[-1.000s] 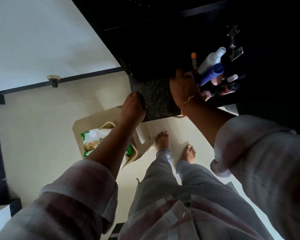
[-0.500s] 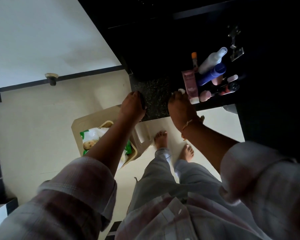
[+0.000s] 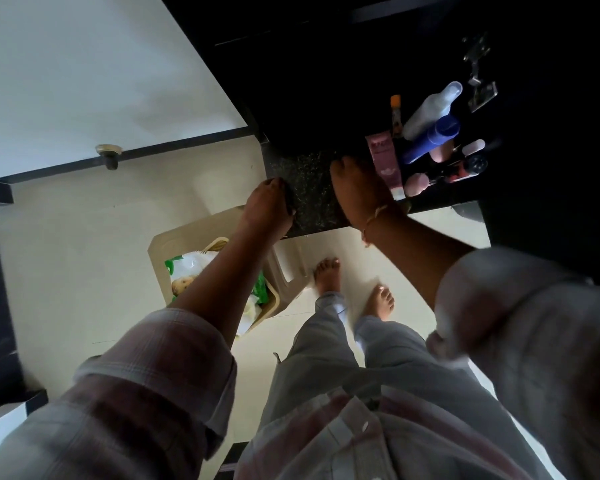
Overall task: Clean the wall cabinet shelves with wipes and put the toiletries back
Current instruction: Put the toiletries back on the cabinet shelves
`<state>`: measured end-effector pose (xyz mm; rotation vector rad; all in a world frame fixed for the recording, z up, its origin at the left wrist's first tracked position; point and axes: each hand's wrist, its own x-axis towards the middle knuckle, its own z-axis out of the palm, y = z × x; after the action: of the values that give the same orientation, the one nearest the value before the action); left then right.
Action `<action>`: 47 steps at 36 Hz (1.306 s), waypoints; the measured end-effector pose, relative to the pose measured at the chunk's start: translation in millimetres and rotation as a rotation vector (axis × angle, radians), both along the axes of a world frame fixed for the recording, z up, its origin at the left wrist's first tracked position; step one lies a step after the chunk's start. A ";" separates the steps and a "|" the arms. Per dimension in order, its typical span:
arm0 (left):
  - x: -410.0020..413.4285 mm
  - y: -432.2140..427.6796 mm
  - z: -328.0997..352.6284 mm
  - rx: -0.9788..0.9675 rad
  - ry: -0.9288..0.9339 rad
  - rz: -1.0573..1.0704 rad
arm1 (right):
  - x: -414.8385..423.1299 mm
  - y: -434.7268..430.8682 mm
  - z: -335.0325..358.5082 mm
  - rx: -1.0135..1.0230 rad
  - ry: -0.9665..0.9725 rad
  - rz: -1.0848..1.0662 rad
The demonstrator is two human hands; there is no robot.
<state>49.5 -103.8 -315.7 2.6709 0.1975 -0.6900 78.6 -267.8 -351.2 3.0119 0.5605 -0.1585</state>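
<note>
Toiletries (image 3: 433,136) crowd the dark speckled shelf (image 3: 309,181); left hand (image 3: 269,206) grips its edge, right hand (image 3: 357,192) rests there, fingers unclear.

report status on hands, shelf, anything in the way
Left hand grips shelf edge. Right hand on shelf beside pink tube, grip unclear. Toiletries crowd right end.

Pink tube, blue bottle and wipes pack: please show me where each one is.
pink tube (image 3: 383,164): head view, middle of body.
blue bottle (image 3: 430,140): head view, its side.
wipes pack (image 3: 191,268): head view, white front.
</note>
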 end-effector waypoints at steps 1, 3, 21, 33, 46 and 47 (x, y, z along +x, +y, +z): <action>0.0 0.6 -0.8 0.001 -0.004 -0.003 | 11.2 1.0 -3.0 0.005 -0.017 -0.006; 0.6 2.0 -2.6 0.008 -0.019 -0.012 | 34.0 3.5 -4.4 0.057 -0.011 -0.028; -1.3 4.6 -8.9 0.000 -0.072 -0.062 | -75.0 3.2 -2.9 0.475 0.295 0.228; -5.9 13.2 -15.4 -0.037 -0.089 -0.034 | 49.5 1.9 12.9 0.268 0.084 -0.059; -40.6 26.0 -26.6 -0.251 -0.229 0.145 | -60.5 18.3 -5.3 0.494 0.256 0.234; -44.5 26.5 -27.5 -0.234 -0.232 0.143 | -65.8 16.2 -10.8 0.502 0.264 0.267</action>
<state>4.9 -77.4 -343.2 2.4573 0.2275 -0.3331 12.9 -251.6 -362.0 3.3618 1.1796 -0.4669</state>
